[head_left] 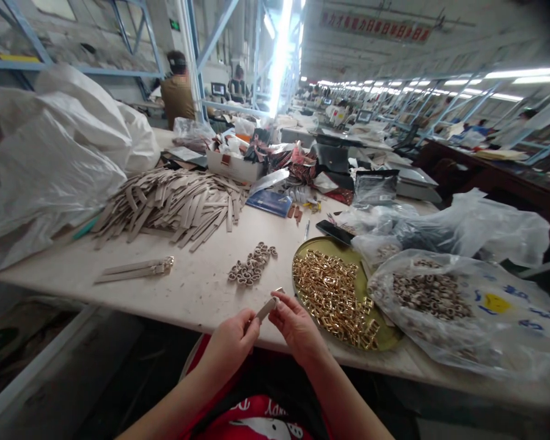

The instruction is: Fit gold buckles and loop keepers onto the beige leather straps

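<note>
My left hand (229,345) and right hand (297,327) both grip a beige strip (266,310), its long axis slanting up and rightward, its metal tip (280,291) nearer my right fingers (286,299). Just beyond, a brass tray (323,247) holds gold-coloured fittings (332,299).

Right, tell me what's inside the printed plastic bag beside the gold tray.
The plastic bag holds a heap of small ring-shaped parts; anything beneath the top layer is hidden.
</note>
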`<action>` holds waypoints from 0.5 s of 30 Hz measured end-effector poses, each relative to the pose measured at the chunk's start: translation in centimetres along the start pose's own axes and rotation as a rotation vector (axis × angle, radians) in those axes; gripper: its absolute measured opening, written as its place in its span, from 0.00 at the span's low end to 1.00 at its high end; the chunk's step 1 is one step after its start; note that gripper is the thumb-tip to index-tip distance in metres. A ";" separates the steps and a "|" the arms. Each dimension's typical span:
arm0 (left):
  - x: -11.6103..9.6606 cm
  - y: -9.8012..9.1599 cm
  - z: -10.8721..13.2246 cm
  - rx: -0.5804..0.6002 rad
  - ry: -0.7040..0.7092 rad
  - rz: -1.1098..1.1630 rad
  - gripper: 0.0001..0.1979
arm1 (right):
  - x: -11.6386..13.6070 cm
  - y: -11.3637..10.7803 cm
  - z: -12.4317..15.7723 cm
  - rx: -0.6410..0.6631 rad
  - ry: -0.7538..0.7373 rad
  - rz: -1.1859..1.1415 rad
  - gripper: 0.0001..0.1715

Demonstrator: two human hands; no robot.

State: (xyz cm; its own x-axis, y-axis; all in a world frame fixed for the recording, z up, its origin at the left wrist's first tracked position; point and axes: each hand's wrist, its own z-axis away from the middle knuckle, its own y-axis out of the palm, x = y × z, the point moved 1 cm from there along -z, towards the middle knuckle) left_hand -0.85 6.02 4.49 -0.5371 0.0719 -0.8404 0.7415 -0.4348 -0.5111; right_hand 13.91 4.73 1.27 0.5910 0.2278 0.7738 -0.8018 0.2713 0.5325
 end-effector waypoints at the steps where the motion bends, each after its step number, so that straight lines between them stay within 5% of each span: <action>1: -0.1 0.0 0.1 0.002 0.011 -0.030 0.13 | -0.1 0.0 0.2 0.016 -0.033 0.055 0.20; 10: 0.2 -0.3 0.2 0.107 0.141 -0.257 0.14 | -1.2 -0.5 1.5 0.108 -0.189 0.484 0.12; 15: 0.1 -0.3 0.2 0.295 0.066 -0.072 0.15 | -0.2 -1.0 1.5 0.175 -0.167 0.546 0.10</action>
State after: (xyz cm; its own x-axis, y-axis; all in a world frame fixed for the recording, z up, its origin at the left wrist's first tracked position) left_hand -1.24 5.97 4.61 -0.5501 0.1658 -0.8184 0.5483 -0.6675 -0.5038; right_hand 14.50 3.03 1.06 0.0786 0.1372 0.9874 -0.9968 -0.0047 0.0800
